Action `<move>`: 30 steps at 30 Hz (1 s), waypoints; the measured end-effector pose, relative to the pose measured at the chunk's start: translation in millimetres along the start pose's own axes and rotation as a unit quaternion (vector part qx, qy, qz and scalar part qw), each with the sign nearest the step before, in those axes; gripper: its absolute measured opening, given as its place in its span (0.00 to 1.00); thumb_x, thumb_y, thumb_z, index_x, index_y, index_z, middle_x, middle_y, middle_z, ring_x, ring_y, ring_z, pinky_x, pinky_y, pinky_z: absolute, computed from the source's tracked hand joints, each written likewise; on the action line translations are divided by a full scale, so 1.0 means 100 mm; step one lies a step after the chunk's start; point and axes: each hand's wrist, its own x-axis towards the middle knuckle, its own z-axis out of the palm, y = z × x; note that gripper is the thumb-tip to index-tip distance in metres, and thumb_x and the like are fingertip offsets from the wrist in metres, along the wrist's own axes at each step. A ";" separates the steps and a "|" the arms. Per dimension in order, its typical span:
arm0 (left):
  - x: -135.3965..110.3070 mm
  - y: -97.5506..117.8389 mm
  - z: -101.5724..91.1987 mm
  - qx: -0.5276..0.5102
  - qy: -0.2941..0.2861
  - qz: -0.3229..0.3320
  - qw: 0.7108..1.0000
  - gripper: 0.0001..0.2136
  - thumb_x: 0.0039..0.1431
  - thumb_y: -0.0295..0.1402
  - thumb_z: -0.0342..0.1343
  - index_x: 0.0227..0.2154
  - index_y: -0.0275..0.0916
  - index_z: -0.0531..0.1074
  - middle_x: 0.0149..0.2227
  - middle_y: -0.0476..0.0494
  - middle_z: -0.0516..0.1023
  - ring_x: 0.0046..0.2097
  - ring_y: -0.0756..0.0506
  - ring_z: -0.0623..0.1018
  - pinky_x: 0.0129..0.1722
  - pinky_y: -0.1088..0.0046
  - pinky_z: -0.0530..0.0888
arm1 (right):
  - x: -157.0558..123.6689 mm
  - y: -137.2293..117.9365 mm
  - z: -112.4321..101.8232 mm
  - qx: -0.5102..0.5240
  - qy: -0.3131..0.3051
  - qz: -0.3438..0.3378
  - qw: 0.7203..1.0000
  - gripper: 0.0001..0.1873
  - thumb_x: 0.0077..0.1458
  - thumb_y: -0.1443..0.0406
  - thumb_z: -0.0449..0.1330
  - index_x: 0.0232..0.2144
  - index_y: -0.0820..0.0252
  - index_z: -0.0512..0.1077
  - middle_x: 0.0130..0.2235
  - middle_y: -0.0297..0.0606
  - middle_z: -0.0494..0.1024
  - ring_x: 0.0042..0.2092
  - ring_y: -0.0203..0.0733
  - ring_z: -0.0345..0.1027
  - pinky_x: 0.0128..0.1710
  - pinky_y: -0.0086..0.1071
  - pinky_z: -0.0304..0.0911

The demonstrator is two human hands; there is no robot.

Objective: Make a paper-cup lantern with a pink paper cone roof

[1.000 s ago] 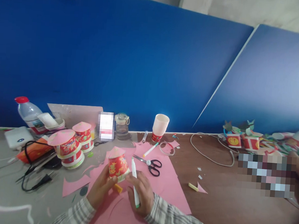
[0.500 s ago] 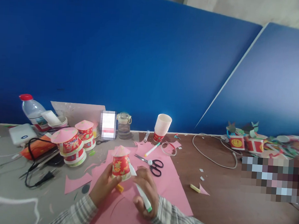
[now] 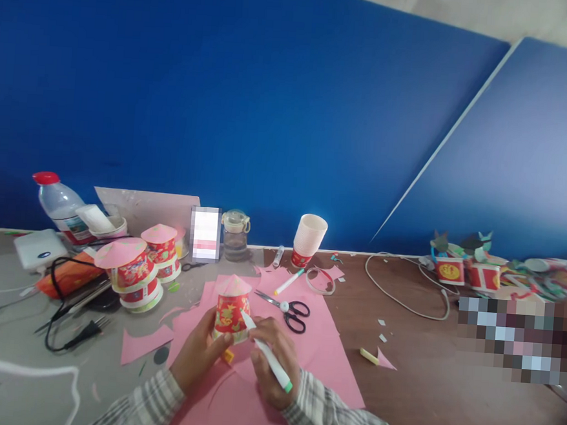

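Note:
My left hand (image 3: 206,346) is closed around the lower left side of a red paper cup (image 3: 232,312) with gold patterns. The cup is upside down, and a pink paper cone (image 3: 234,285) sits on top of it. Between the fingers of my right hand (image 3: 276,361) is a white marker (image 3: 273,362) with a green end. Its tip is at the cup's right side; whether it touches cannot be made out. Beneath both hands lies a large pink paper sheet (image 3: 321,370). Scissors (image 3: 289,309) with black handles rest on the sheet, beside another marker (image 3: 289,282).
Cup models with pink cone roofs (image 3: 121,253) stand at left, near a plug cable (image 3: 78,337) and a plastic bottle (image 3: 58,203). A glass jar (image 3: 235,238) and stacked paper cups (image 3: 310,234) line the blue partition (image 3: 271,108). Paper crafts (image 3: 449,271) and another person's hand are far right.
My right hand has brought the marker's tip round from behind the cup's edge to its front right side. The cup has shifted slightly right in view, still in my left hand.

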 end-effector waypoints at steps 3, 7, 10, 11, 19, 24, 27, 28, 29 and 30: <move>0.00 -0.01 0.00 -0.010 0.008 0.010 1.000 0.22 0.35 0.48 0.56 0.34 0.42 0.67 0.32 0.46 0.77 0.35 0.39 0.74 0.35 0.61 0.72 | -0.01 0.01 0.01 -0.002 0.006 0.006 1.000 0.13 0.51 0.71 0.55 0.40 0.55 0.70 0.34 0.38 0.76 0.38 0.45 0.71 0.37 0.37 0.69; 0.01 0.00 0.00 -0.003 0.005 0.015 1.000 0.20 0.36 0.47 0.55 0.34 0.43 0.67 0.32 0.46 0.77 0.36 0.40 0.74 0.35 0.62 0.72 | -0.01 0.01 0.01 -0.008 0.011 0.010 1.000 0.12 0.51 0.71 0.55 0.39 0.56 0.70 0.34 0.38 0.76 0.38 0.45 0.72 0.38 0.38 0.69; 0.00 0.00 0.00 -0.002 0.009 0.016 1.000 0.21 0.36 0.47 0.55 0.34 0.43 0.67 0.32 0.46 0.77 0.36 0.39 0.74 0.36 0.62 0.72 | 0.00 -0.01 0.01 -0.013 0.012 0.017 1.000 0.11 0.51 0.71 0.55 0.38 0.56 0.71 0.32 0.37 0.76 0.37 0.44 0.72 0.38 0.37 0.69; 0.00 0.00 0.00 0.000 0.010 0.014 1.000 0.21 0.36 0.47 0.55 0.34 0.43 0.67 0.32 0.46 0.78 0.36 0.39 0.74 0.35 0.62 0.72 | 0.01 -0.01 0.01 -0.014 0.014 0.021 1.000 0.11 0.51 0.71 0.55 0.38 0.56 0.71 0.32 0.37 0.76 0.37 0.44 0.72 0.37 0.37 0.69; 0.00 0.00 0.00 0.016 0.008 0.018 1.000 0.19 0.36 0.47 0.54 0.32 0.43 0.67 0.30 0.47 0.77 0.34 0.40 0.74 0.34 0.63 0.72 | 0.00 -0.01 0.01 -0.028 0.012 0.041 0.999 0.11 0.51 0.71 0.54 0.37 0.56 0.70 0.33 0.37 0.76 0.35 0.43 0.72 0.35 0.35 0.69; 0.00 -0.01 0.00 0.014 0.005 0.024 1.000 0.18 0.38 0.46 0.54 0.33 0.43 0.67 0.31 0.48 0.77 0.35 0.40 0.74 0.35 0.63 0.72 | -0.04 0.00 0.00 -0.025 0.001 0.038 0.999 0.12 0.51 0.71 0.55 0.38 0.55 0.70 0.35 0.37 0.76 0.40 0.44 0.72 0.40 0.35 0.69; 0.00 -0.02 0.00 0.013 0.007 0.021 1.000 0.17 0.37 0.46 0.54 0.32 0.43 0.67 0.30 0.48 0.77 0.34 0.40 0.74 0.34 0.63 0.72 | -0.06 -0.02 -0.01 -0.023 -0.004 0.038 0.999 0.10 0.51 0.70 0.55 0.37 0.55 0.70 0.32 0.36 0.76 0.42 0.46 0.72 0.40 0.35 0.69; 0.00 -0.01 0.00 0.012 0.007 0.020 1.000 0.18 0.37 0.46 0.54 0.32 0.43 0.67 0.30 0.48 0.77 0.34 0.40 0.74 0.34 0.63 0.72 | -0.06 -0.03 -0.01 -0.025 -0.004 0.037 0.999 0.10 0.51 0.70 0.55 0.36 0.55 0.70 0.31 0.36 0.76 0.42 0.46 0.72 0.40 0.35 0.69; 0.00 -0.01 0.00 0.011 0.008 0.020 1.000 0.18 0.37 0.46 0.54 0.32 0.43 0.67 0.30 0.48 0.77 0.34 0.40 0.74 0.34 0.63 0.72 | -0.05 -0.03 -0.01 -0.026 -0.001 0.037 0.999 0.10 0.51 0.70 0.55 0.36 0.55 0.70 0.31 0.36 0.76 0.42 0.46 0.72 0.40 0.35 0.69; 0.00 -0.01 0.00 0.010 0.009 0.020 1.000 0.18 0.37 0.46 0.54 0.32 0.43 0.67 0.30 0.48 0.77 0.34 0.40 0.74 0.34 0.63 0.72 | -0.05 -0.04 -0.01 -0.026 0.003 0.036 0.999 0.09 0.51 0.70 0.55 0.36 0.55 0.70 0.31 0.36 0.76 0.41 0.46 0.72 0.39 0.35 0.69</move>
